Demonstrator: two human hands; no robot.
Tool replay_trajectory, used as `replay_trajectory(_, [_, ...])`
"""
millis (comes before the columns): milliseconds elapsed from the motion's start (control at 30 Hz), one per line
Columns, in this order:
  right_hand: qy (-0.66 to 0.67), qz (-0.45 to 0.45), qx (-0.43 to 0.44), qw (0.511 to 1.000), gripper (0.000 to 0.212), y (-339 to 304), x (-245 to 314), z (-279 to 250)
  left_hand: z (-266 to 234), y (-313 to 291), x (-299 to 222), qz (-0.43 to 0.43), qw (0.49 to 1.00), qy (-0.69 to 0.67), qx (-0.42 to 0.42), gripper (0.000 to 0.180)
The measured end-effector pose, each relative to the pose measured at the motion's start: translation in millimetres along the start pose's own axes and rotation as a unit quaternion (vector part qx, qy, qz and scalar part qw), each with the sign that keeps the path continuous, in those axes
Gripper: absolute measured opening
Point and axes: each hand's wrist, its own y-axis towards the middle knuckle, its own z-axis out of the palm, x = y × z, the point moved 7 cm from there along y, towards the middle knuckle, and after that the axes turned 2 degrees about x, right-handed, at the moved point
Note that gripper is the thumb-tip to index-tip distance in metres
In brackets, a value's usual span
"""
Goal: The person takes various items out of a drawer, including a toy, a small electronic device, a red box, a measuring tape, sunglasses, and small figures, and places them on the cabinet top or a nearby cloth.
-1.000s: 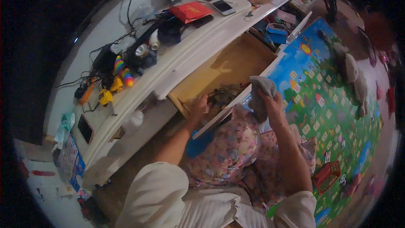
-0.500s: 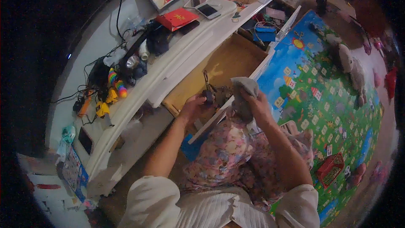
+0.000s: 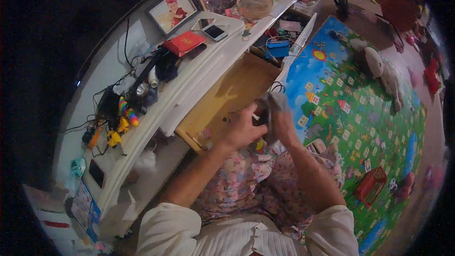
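Observation:
Both hands meet over the near, right part of an open wooden drawer. My left hand is closed, thumb and fingers curved around a small dark object that is blurred and partly covered. My right hand grips a grey cloth, which lies against that dark object. A thin dark loop sticks up behind the cloth; whether it belongs to the object cannot be told. A few small bits lie on the drawer bottom beside my left hand.
A white cabinet top at left carries cables, a red envelope, two phones and a framed picture. Another open drawer holds blue items. At right lies a colourful play mat with a red basket and plush toy.
My left hand has brought the dark object up and right from the drawer to the cloth. The cloth now presses against it, and the whole view has shifted slightly.

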Motion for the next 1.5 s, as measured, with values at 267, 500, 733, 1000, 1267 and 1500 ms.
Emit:
replay_trajectory(267, [0.542, 0.213, -0.121, 0.803, 0.037, 4, -56, -30, 11, 14, 12, -0.089, 0.802, -0.591, -0.016, 0.035])
replay_trajectory(500, [0.503, 0.181, 0.012, 0.845, 0.039, 12, -12, -49, 3, 5, 18, -0.121, 0.775, -0.62, 0.021, 0.042])
replay_trajectory(733, [0.347, 0.125, 0.056, 0.928, 0.025, 12, -8, -28, 19, -12, 18, -0.22, 0.836, -0.502, -0.012, 0.035])
replay_trajectory(1000, [0.32, 0.118, 0.05, 0.938, 0.022, 8, -9, -14, 19, -1, 0, -0.077, 0.989, -0.125, 0.029, 0.04])
replay_trajectory(1267, [0.452, 0.255, 0.045, 0.854, 0.038, 12, -27, -39, 9, -11, 16, -0.23, 0.917, -0.324, 0.029, 0.033])
replay_trajectory(1500, [0.349, 0.117, 0.097, 0.925, 0.03, 8, -11, -11, 25, 1, 13, -0.098, 0.958, -0.263, 0.059, 0.019])
